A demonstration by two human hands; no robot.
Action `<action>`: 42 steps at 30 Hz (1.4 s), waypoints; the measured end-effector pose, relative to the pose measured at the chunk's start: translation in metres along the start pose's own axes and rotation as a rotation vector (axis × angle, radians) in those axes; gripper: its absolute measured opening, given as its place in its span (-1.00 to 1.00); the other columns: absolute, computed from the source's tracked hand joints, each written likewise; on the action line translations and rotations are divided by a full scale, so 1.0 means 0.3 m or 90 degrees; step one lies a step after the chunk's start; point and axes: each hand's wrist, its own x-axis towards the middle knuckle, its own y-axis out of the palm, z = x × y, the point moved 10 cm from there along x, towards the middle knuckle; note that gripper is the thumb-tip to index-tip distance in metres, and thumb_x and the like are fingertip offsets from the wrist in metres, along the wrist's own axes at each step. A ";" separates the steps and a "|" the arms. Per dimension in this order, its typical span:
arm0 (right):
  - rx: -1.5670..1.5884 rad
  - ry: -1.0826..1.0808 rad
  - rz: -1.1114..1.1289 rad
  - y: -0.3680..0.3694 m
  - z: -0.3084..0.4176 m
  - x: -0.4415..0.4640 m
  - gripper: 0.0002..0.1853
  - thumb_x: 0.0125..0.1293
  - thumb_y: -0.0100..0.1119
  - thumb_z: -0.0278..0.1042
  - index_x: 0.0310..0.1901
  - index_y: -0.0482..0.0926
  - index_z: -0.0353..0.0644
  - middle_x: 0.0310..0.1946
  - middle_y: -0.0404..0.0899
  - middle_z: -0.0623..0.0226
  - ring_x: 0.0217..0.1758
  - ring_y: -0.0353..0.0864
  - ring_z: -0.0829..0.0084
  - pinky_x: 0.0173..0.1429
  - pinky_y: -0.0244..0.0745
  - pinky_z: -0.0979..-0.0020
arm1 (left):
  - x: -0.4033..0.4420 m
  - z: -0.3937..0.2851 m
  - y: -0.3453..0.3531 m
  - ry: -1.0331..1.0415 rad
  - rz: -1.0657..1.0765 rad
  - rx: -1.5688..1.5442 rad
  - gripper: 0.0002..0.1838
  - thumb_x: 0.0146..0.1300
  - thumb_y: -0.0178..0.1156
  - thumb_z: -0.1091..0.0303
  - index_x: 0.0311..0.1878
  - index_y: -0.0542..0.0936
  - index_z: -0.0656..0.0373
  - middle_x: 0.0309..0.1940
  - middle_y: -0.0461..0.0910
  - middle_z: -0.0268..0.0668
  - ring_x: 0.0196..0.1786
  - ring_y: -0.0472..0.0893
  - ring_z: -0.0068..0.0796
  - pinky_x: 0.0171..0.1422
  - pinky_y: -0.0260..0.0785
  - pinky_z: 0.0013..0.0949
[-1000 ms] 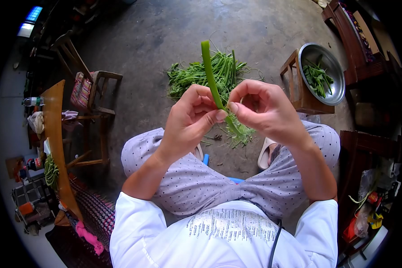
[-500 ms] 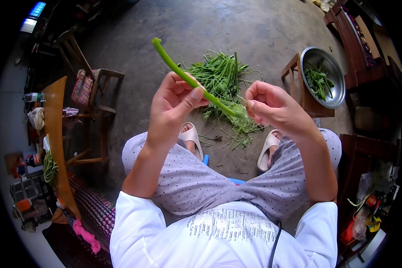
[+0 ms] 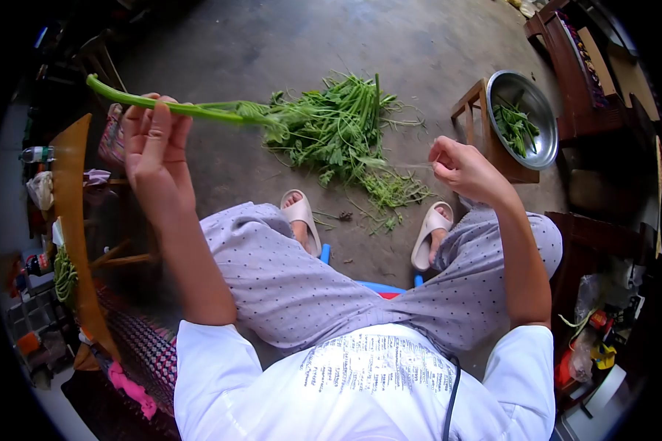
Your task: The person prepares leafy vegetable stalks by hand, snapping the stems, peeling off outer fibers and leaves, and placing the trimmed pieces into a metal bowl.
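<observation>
My left hand [image 3: 157, 140], raised at the left, pinches a long green stalk [image 3: 198, 110] that lies nearly level, its leafy end pointing right over the greens. At the right, above my knee, my right hand [image 3: 454, 167] is closed in a pinch; a thin pale strand seems to trail left from its fingertips, too fine to make out well. Between and beyond the hands a pile of green stems and leaves [image 3: 346, 125] lies on the floor. Loose finer scraps [image 3: 397, 192] lie at its near edge, in front of my sandalled feet.
A metal basin [image 3: 550, 121] with cut greens stands on a wooden stool [image 3: 517, 174] at the right. At the left are a wooden table [image 3: 70, 169] with a bottle [image 3: 37, 154] and a bundle of green strands [image 3: 65, 275], and a chair behind. Dark wooden furniture lines the right.
My left hand has swung far out to the left with the stalk, which has turned more level. My right hand has moved slightly right, and the gap between the hands has grown wide.
</observation>
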 end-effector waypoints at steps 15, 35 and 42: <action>-0.198 -0.312 -0.092 0.181 0.271 0.046 -0.37 0.03 0.43 -0.21 0.20 0.48 0.19 -0.12 0.63 0.42 -0.04 0.52 0.32 0.18 0.27 0.25 | -0.059 -0.007 0.136 -0.054 0.181 -0.232 -0.74 0.32 0.10 0.49 0.05 0.44 0.33 -0.13 0.54 -0.11 -0.05 0.60 -0.31 0.12 0.51 -0.36; 0.194 -0.145 0.031 0.305 0.137 0.094 -0.76 0.23 0.31 -0.23 -0.25 0.68 -0.26 -0.45 0.67 0.40 -0.40 0.53 0.66 -0.24 0.45 0.52 | -0.089 0.050 0.237 -0.121 0.189 -0.232 -0.81 0.30 0.12 0.54 -0.03 0.46 0.29 -0.18 0.59 -0.16 -0.08 0.64 -0.23 0.10 0.52 -0.32; 0.242 0.022 0.081 0.390 -0.146 0.152 -0.77 0.17 0.36 -0.24 -0.26 0.72 -0.23 -0.46 0.68 0.37 -0.39 0.57 0.63 -0.23 0.46 0.50 | -0.090 0.068 0.244 -0.104 0.188 -0.147 -0.80 0.30 0.13 0.52 -0.03 0.46 0.28 -0.18 0.59 -0.15 -0.08 0.64 -0.25 0.09 0.52 -0.33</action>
